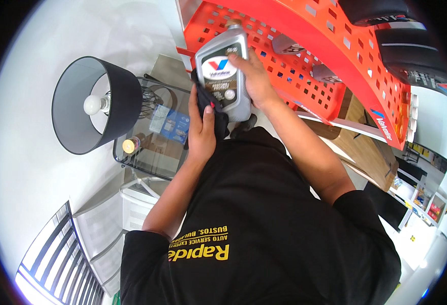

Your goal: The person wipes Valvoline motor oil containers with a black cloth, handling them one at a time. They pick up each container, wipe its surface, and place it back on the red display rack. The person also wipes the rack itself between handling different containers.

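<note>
A grey motor oil bottle (222,76) is held upright and slightly tilted in front of me, its dark label facing me and its brown cap at the top. My right hand (255,79) grips the bottle's right side, with the thumb across the front of the label. Against its lower left side, my left hand (201,124) presses a bunched black cloth (220,123). The fingers of that hand wrap round the cloth, and part of the cloth is hidden behind them.
A red perforated shelf rack (330,104) stands just beyond the bottle, with more grey bottles (287,44) on it. At left are a black-shaded lamp (124,107) and a glass-topped table (152,161) bearing a yellow-lidded jar (130,146) and blue printed sheet (172,123). A wooden table (363,152) is at right.
</note>
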The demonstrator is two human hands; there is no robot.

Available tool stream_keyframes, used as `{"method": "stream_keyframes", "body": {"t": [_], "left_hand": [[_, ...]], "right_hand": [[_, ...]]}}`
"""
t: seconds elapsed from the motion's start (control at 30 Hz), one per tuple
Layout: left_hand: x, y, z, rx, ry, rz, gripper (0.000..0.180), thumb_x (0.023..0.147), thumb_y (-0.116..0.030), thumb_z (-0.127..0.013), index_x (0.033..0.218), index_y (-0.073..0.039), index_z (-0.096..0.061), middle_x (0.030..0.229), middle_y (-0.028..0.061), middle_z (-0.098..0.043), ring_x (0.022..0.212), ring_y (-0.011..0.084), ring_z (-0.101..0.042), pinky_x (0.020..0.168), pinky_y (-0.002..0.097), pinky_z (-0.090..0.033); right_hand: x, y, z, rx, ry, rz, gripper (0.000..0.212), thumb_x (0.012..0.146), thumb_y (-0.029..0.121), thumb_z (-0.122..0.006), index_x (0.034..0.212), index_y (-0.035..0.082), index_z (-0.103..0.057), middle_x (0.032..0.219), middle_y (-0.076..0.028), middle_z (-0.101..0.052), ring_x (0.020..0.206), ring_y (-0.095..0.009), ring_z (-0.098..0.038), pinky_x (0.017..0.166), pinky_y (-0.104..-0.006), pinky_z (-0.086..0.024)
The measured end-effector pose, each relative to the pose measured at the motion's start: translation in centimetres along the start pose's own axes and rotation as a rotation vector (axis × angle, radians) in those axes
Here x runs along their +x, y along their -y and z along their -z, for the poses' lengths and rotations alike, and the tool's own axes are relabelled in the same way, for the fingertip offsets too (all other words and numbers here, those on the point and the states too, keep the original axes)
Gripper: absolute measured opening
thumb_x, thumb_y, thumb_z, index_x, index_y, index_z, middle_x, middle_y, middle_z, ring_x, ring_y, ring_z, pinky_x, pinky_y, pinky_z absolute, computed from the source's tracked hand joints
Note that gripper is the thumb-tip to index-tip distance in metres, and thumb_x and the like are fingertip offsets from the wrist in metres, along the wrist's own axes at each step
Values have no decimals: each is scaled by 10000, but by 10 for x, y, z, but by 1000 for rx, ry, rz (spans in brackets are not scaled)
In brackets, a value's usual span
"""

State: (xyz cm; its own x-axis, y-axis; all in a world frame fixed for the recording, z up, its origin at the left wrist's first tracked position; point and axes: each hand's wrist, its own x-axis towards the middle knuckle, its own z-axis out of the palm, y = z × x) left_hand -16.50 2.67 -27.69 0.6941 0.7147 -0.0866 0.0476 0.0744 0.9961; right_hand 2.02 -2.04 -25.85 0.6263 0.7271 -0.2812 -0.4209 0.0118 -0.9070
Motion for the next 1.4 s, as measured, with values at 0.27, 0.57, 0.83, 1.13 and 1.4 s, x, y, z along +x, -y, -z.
{"method": "stream_keyframes", "body": {"t": [0.27,0.57,0.83,1.13,1.4], "left_hand": [[21,7,21,-78,-96,13,532,1165,-306,-305,1568,39,-338,1463,177,-512,1332,226,-505,1143,342,-380],[45,-14,35,-191,74,92,493,1164,-342,-318,1392,18,-566,1144,87,-669,996,123,-607,863,286,-493],[45,-37,31,-604,257,266,473,1130,-339,-404,1443,-11,-536,1289,133,-673,1105,183,-687,959,325,-557],[42,-23,18,-795,97,377,724,1118,-565,-322,1493,36,-473,1417,210,-618,1270,317,-643,1095,457,-516],[39,-28,36,-729,136,335,633,1030,-453,-569,1421,42,-516,1298,209,-686,1138,293,-718,1008,425,-594]], "right_hand": [[-27,-9,-9,-268,305,-37,665,978,290,-695,1479,-44,-412,1317,-163,-587,1184,-212,-592,1046,-379,-480],[-41,14,-4,-577,330,27,831,906,320,-774,1549,-20,-372,1383,-217,-583,1267,-278,-591,1058,-382,-485],[-51,33,14,-348,410,-63,728,930,345,-770,1504,-5,-489,1336,-169,-636,1216,-235,-629,1039,-362,-506],[-32,36,-7,-110,118,-10,653,1009,403,-700,1390,-69,-458,1261,-218,-645,1165,-236,-660,967,-362,-534],[-1,25,-8,-565,159,263,692,1092,550,-462,1428,-46,-563,1376,-218,-629,1326,-308,-561,1178,-425,-364]]}}
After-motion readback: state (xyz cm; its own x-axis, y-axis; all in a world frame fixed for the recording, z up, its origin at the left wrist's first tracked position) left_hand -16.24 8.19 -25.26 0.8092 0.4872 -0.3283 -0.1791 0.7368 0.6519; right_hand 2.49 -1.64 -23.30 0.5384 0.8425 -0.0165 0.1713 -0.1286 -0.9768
